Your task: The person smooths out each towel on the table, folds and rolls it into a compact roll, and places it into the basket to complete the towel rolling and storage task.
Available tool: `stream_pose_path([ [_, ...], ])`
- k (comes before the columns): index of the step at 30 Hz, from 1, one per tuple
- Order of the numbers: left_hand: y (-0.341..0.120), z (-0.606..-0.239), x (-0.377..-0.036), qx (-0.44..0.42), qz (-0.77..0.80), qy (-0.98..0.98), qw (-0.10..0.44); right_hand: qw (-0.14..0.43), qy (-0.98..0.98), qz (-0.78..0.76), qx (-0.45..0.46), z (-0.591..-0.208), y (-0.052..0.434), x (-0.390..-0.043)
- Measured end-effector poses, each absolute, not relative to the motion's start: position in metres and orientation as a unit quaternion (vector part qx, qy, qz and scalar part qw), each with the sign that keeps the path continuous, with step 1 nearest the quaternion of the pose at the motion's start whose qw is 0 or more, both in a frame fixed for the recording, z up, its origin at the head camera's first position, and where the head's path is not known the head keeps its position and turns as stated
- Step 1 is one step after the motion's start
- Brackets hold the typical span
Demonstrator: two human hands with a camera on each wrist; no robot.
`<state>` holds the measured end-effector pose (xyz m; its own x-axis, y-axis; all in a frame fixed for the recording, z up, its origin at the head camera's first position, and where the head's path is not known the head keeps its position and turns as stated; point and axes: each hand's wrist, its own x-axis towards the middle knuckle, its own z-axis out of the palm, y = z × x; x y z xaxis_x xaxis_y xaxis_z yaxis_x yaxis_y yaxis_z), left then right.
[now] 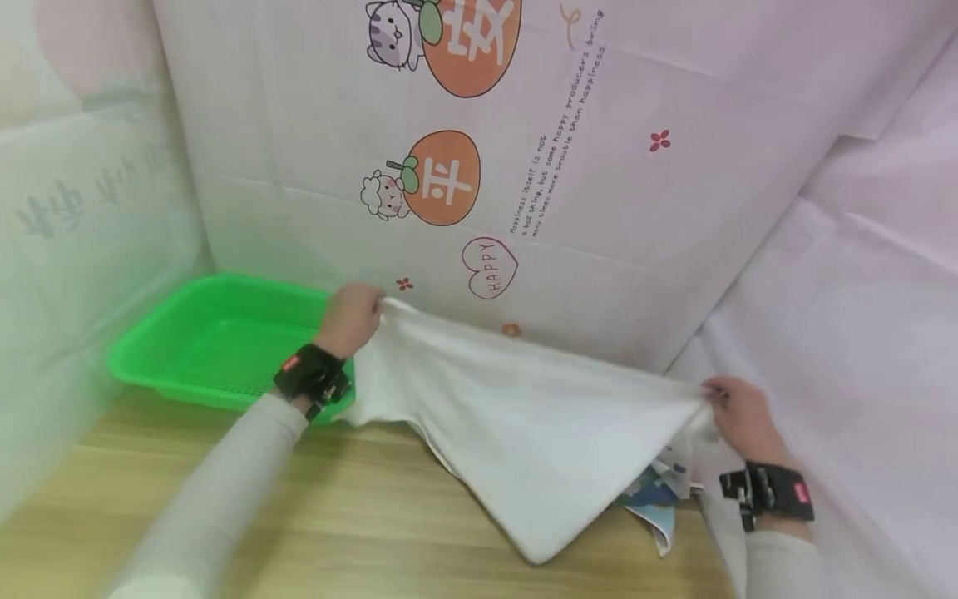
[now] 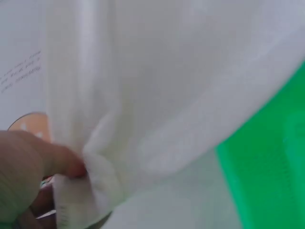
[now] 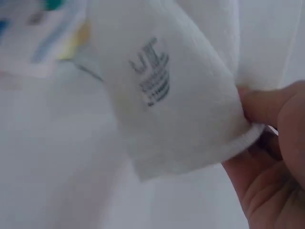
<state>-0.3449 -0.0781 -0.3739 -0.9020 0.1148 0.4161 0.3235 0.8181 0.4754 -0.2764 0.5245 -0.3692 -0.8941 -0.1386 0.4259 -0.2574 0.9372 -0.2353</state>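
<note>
A white cloth [image 1: 524, 416] is stretched between both hands, its lower corner hanging down close over the wooden table. My left hand [image 1: 352, 320] pinches its upper left end, overlapping the green basket's right side in the head view. At the other end, my right hand [image 1: 744, 416] grips the cloth between thumb and fingers. Up close in the right wrist view, the held corner of the cloth [image 3: 157, 124] carries dark printed lettering. In the left wrist view the fabric bunches beside the thumb [image 2: 62, 160]. A patterned blue and white cloth [image 1: 662, 491] lies partly hidden behind the white one.
A shallow green plastic basket [image 1: 172, 366] stands at the back left of the wooden table [image 1: 337, 507]. White printed sheets [image 1: 599, 274] hang as walls at the back and both sides, close behind the hands. The table's right edge lies near the patterned cloth.
</note>
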Motion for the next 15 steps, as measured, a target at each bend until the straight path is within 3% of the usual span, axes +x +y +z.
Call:
stream_pose_path([
  [5, -0.078, -0.328, -0.342, -0.138, -0.300, -0.890, 0.315, 0.387, -0.906, 0.159, 0.062, -0.313, 0.516, -0.275],
  [8, -0.081, -0.321, -0.322, -0.179, -0.321, -0.856, 0.363, 0.453, -0.876, 0.161, 0.035, -0.300, 0.513, -0.261],
  [11, -0.084, -0.342, -0.291, -0.227, -0.313, -0.853, 0.350, 0.448, -0.879, 0.160, 0.007, -0.312, 0.513, -0.237],
  [15, -0.088, -0.406, -0.252, -0.273, -0.279, -0.882, 0.263, 0.387, -0.910, 0.146, -0.004, -0.369, 0.517, -0.201],
])
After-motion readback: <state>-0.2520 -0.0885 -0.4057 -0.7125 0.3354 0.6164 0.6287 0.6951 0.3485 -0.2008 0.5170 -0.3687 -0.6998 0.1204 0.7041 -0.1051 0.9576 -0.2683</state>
